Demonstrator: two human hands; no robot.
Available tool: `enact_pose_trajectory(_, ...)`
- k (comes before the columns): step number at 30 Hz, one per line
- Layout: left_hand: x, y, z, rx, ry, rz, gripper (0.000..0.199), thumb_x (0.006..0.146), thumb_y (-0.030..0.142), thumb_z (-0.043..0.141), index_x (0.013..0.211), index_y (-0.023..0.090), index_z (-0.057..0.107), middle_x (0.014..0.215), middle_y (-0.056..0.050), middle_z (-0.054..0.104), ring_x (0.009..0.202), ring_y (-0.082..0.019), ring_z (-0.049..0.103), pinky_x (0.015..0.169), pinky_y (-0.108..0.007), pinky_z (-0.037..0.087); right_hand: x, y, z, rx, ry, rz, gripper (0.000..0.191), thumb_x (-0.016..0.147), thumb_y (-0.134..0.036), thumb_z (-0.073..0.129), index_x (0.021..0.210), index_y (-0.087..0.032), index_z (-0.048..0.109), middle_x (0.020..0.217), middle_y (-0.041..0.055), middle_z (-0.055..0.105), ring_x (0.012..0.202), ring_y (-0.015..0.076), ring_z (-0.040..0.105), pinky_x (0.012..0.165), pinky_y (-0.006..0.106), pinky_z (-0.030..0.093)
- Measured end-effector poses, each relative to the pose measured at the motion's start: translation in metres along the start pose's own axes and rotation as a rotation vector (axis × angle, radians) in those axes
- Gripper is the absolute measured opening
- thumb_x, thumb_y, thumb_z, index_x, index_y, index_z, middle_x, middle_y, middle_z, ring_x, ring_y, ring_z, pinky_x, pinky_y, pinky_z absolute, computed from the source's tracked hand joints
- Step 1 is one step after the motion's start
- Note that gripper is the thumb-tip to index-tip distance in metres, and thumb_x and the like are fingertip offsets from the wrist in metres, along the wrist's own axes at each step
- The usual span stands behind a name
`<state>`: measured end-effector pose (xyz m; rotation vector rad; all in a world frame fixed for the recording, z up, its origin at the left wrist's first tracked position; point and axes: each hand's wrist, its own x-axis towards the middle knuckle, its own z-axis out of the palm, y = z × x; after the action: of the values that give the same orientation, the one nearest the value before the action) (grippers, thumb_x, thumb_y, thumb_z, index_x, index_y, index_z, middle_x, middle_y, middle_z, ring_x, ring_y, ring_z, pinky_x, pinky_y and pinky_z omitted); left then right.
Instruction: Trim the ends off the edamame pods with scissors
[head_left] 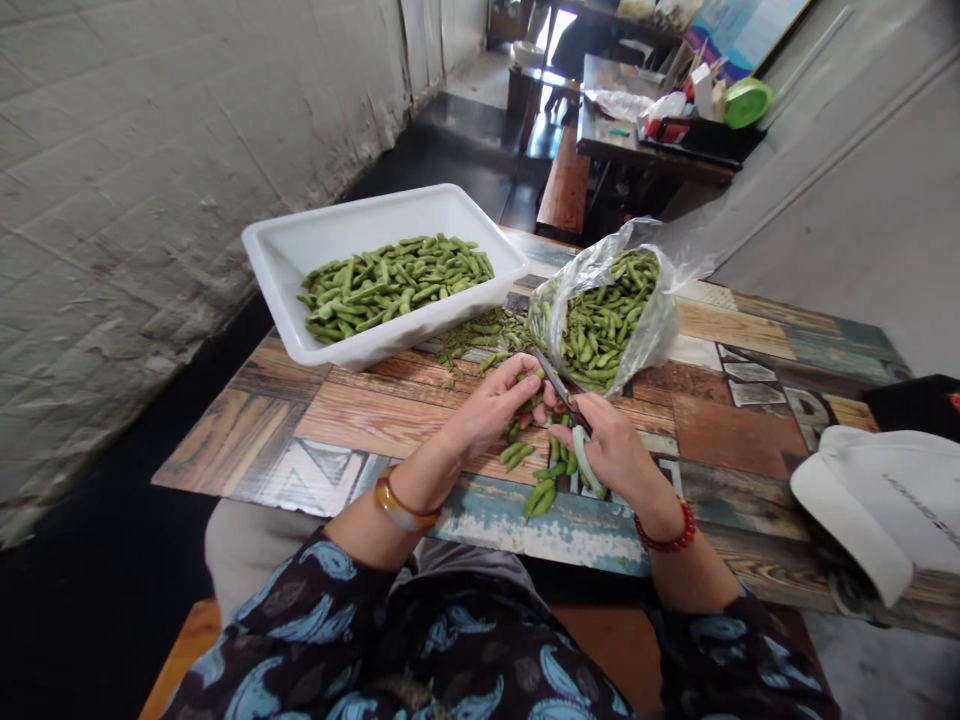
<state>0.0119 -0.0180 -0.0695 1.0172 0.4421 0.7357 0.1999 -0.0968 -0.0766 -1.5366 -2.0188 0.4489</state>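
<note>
My left hand (493, 405) is closed with its fingertips pinching a green soybean pod (534, 400), partly hidden by the fingers. In my right hand (619, 455) is a pair of scissors with a pale green handle (585, 462). The dark blades point up and left, close by the left fingertips. Under and between the hands lie several loose pods (540, 497). Just beyond them, a clear plastic bag (551, 318) lies open toward me, full of pods (611, 320). Small stems and trimmings (469, 345) are heaped left of the bag.
A white plastic tub (271, 290) holding many pods stands at the table's back left. The table (375, 415) has a patchwork wood-look top. At the right edge lies a white cap (877, 490). Behind, another table (622, 140) carries a green round item (748, 102) and clutter.
</note>
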Motion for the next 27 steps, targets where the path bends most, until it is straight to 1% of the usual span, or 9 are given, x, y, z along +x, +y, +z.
enact_pose_trajectory(3,0.001,0.0,0.0,-0.107,0.011,-0.059,0.029,0.091,0.043,0.062,0.094,0.019,0.046,0.087,-0.004,0.067,0.066,-0.013,0.066,0.053,-0.02,0.045,0.003,0.002,0.001,0.011,0.124,0.024,0.017,0.095,-0.038,0.062,0.098,-0.021,0.061,0.09,0.0067,0.063,0.084,0.0233,0.061,0.077,0.036,0.05)
enact_pose_trajectory(5,0.001,0.0,0.001,-0.158,-0.005,-0.111,0.029,0.09,0.041,0.063,0.094,0.019,0.044,0.088,-0.005,0.068,0.069,-0.015,0.068,0.059,-0.023,0.051,0.005,0.001,0.0,0.031,0.213,0.049,0.016,0.094,-0.036,0.062,0.099,-0.021,0.062,0.089,0.0055,0.064,0.082,0.0221,0.062,0.077,0.035,0.051)
enact_pose_trajectory(7,0.002,-0.002,0.003,-0.181,-0.018,-0.159,0.03,0.088,0.04,0.066,0.094,0.019,0.045,0.087,-0.004,0.067,0.071,-0.015,0.068,0.066,-0.027,0.055,0.006,-0.002,-0.001,0.053,0.26,0.059,0.014,0.093,-0.034,0.064,0.099,-0.021,0.063,0.087,0.0039,0.065,0.08,0.0208,0.062,0.076,0.034,0.052)
enact_pose_trajectory(11,0.002,-0.009,0.006,-0.174,0.025,-0.153,0.031,0.084,0.038,0.072,0.091,0.018,0.049,0.086,-0.001,0.063,0.074,-0.011,0.064,0.072,-0.025,0.054,0.007,-0.009,0.001,0.035,0.229,0.041,0.017,0.09,-0.033,0.067,0.103,-0.023,0.064,0.089,0.0045,0.065,0.081,0.0217,0.062,0.075,0.035,0.054)
enact_pose_trajectory(15,0.001,-0.013,0.006,-0.176,0.026,-0.156,0.033,0.081,0.039,0.075,0.092,0.017,0.052,0.093,-0.001,0.062,0.081,-0.01,0.062,0.074,-0.023,0.052,0.006,-0.009,0.004,-0.037,0.178,0.062,0.021,0.088,-0.029,0.068,0.107,-0.023,0.063,0.092,0.0067,0.063,0.084,0.0241,0.061,0.077,0.038,0.054)
enact_pose_trajectory(19,0.001,-0.012,0.004,-0.212,0.006,-0.188,0.032,0.08,0.037,0.076,0.092,0.017,0.054,0.094,-0.002,0.064,0.079,-0.011,0.063,0.073,-0.023,0.054,0.007,-0.012,0.004,-0.003,0.183,0.038,0.014,0.087,-0.024,0.067,0.1,-0.023,0.062,0.095,0.0068,0.063,0.085,0.0232,0.06,0.078,0.037,0.053)
enact_pose_trajectory(22,0.002,-0.007,0.004,-0.264,0.027,-0.212,0.029,0.082,0.032,0.074,0.09,0.017,0.052,0.091,-0.003,0.067,0.076,-0.012,0.066,0.073,-0.027,0.057,0.008,-0.016,0.002,0.033,0.216,0.024,0.006,0.089,-0.024,0.064,0.093,-0.023,0.061,0.091,0.0056,0.063,0.084,0.0218,0.06,0.077,0.036,0.052)
enact_pose_trajectory(24,0.004,-0.004,0.003,-0.289,0.066,-0.214,0.024,0.084,0.028,0.07,0.088,0.017,0.048,0.091,-0.005,0.07,0.075,-0.014,0.069,0.073,-0.03,0.059,0.008,-0.017,0.001,0.068,0.271,0.068,0.007,0.088,-0.027,0.065,0.088,-0.022,0.059,0.085,0.0038,0.062,0.079,0.0203,0.06,0.074,0.034,0.051)
enact_pose_trajectory(27,0.004,0.0,0.002,-0.251,0.15,-0.168,0.017,0.082,0.018,0.064,0.086,0.017,0.048,0.089,-0.006,0.071,0.073,-0.014,0.07,0.07,-0.029,0.06,0.007,-0.014,0.001,0.215,0.327,0.225,0.013,0.087,-0.032,0.067,0.086,-0.022,0.059,0.072,-0.0012,0.059,0.064,0.0158,0.056,0.061,0.03,0.047)
